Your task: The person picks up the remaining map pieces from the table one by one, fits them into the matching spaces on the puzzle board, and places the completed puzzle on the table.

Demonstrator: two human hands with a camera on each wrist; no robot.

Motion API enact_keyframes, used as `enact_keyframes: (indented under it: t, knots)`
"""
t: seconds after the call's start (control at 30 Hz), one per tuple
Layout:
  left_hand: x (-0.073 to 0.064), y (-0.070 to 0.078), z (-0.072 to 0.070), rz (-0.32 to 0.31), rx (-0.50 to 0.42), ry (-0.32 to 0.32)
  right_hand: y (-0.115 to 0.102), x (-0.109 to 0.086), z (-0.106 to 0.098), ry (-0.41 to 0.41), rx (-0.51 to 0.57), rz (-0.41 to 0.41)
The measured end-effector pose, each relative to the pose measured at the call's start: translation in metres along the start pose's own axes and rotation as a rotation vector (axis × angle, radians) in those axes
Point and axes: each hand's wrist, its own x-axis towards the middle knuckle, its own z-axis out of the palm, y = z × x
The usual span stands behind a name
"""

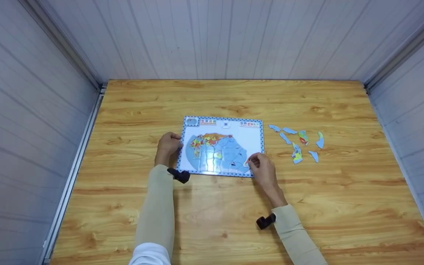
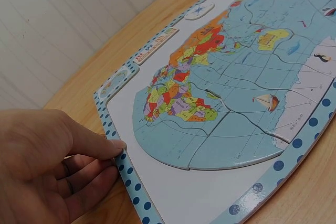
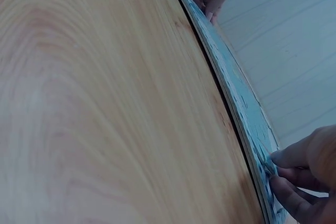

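Note:
A world-map jigsaw board [image 1: 225,129] with a blue dotted border lies flat on the wooden table, its map filled in from the left across the middle. At its left edge, my left hand [image 1: 168,144] grips the border, thumb on top [image 2: 118,148] and the other fingers bent against the side. My right hand [image 1: 264,170] is over the board's lower right corner. Between its thumb and fingertips it pinches a small puzzle piece [image 1: 247,162] with some orange on it; most of that piece is covered by the fingers.
Several loose puzzle pieces lie right of the board, among them a yellow and blue one [image 1: 297,154] and a green and red one [image 1: 303,137]. Pale panel walls [image 1: 212,40] enclose the wooden table [image 1: 212,221] at the back and both sides.

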Motion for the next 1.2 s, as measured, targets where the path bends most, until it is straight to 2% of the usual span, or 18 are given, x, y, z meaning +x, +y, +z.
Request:
enact_keyframes:
  t: [0.33, 0.87, 1.2]
  knots:
    - [0.0031, -0.0013, 0.0002, -0.014, -0.002, 0.004, 0.0004, -0.0014, 0.0011, -0.006, -0.032, -0.034]
    - [0.0008, -0.0001, -0.0002, -0.012, -0.010, -0.002, 0.0007, -0.0026, 0.0021, -0.001, -0.021, -0.042]
    - [0.0014, -0.0014, -0.0005, 0.027, 0.009, 0.004, 0.0016, -0.0019, 0.0010, 0.009, 0.005, -0.013]
